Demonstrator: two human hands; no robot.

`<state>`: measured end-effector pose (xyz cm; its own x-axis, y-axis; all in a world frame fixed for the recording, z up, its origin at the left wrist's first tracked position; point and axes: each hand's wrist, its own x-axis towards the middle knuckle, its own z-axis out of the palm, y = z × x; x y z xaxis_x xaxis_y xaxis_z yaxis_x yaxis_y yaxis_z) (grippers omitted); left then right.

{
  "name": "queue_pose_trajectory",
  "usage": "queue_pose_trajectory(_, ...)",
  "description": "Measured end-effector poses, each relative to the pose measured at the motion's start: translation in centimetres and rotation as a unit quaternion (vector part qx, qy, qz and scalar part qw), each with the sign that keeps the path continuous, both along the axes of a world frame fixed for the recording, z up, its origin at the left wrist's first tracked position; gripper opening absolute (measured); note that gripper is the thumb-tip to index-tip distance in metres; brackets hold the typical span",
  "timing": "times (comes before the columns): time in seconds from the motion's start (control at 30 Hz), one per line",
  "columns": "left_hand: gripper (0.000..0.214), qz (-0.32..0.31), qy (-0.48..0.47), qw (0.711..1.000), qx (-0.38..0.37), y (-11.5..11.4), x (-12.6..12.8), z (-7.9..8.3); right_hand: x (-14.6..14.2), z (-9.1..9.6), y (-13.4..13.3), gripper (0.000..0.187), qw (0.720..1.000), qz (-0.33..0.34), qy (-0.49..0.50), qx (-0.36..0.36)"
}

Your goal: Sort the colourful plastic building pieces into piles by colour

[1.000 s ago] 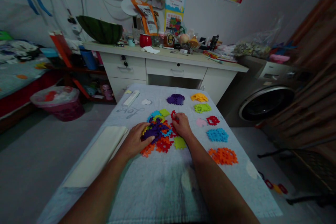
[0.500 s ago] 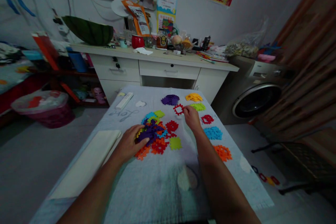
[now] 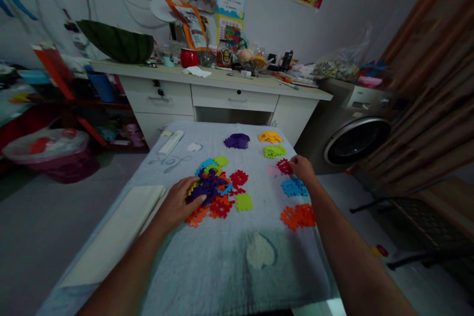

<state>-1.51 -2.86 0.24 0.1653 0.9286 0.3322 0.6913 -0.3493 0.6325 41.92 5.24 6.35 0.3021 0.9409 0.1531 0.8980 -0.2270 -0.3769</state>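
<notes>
A mixed heap of toothed plastic building pieces (image 3: 211, 187) lies left of the middle of the cloth-covered table, purple ones on top. My left hand (image 3: 179, 205) rests against the heap's left edge, thumb and fingers apart around the purple and yellow pieces. At the right side, my right hand (image 3: 302, 167) has its fingertips pressed together on a red building piece (image 3: 285, 166) at the small red pile. Which red piece is between the fingertips is hard to tell. Loose red pieces (image 3: 239, 178) and a lime green square piece (image 3: 243, 202) flank the heap.
Sorted piles surround my right hand: purple (image 3: 237, 141), yellow (image 3: 270, 137), green (image 3: 274, 151), blue (image 3: 295, 187) and orange (image 3: 298, 216). A folded white cloth (image 3: 114, 232) and white strip (image 3: 171, 143) lie at left. Beyond stands a cluttered desk (image 3: 237, 98), with a washing machine (image 3: 355, 128) right.
My right hand has moved right and slightly nearer, carrying the red square piece from beside the purple pile to the red pile. My left hand stays at the heap. The view has shifted slightly.
</notes>
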Motion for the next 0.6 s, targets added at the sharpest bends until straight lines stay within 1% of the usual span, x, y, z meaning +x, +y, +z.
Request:
queue_pose_trajectory(0.07, 0.049, -0.002, -0.001, 1.0, -0.001, 0.0, 0.0, -0.1, -0.2, 0.4, -0.5, 0.014, 1.0, -0.002, -0.012, 0.023)
queue_pose_trajectory(0.13, 0.05, -0.002, 0.0, 1.0, -0.002, 0.0, -0.1, -0.2, -1.1, 1.0, -1.3, 0.015, 0.999, 0.011, -0.018, 0.05)
queue_pose_trajectory(0.2, 0.051, -0.004, 0.001, 1.0, -0.005, 0.1, -0.1, -0.2, -3.0, 1.5, -2.2, 0.017, 0.996, 0.056, -0.015, 0.062)
queue_pose_trajectory(0.27, 0.051, -0.007, 0.0, 1.0, -0.007, 0.1, 0.0, -0.2, -5.6, 1.4, -3.1, 0.017, 0.991, 0.125, -0.005, 0.052)
queue_pose_trajectory(0.33, 0.052, -0.007, -0.004, 1.0, -0.007, 0.1, 0.0, -0.2, -8.6, 0.6, -4.0, 0.019, 0.98, 0.195, -0.007, 0.038)
queue_pose_trajectory(0.4, 0.053, -0.003, -0.009, 1.0, -0.006, 0.1, 0.0, -0.2, -11.3, -0.5, -4.8, 0.024, 0.97, 0.244, -0.013, 0.019)
queue_pose_trajectory(0.5, 0.055, -0.002, -0.012, 1.0, -0.005, 0.0, 0.0, -0.2, -14.3, -2.0, -5.3, 0.038, 0.964, 0.264, -0.016, 0.001)
queue_pose_trajectory(0.6, 0.057, -0.003, -0.009, 1.0, -0.007, 0.0, 0.0, -0.2, -15.5, -2.9, -5.3, 0.05, 0.965, 0.261, -0.025, -0.007)
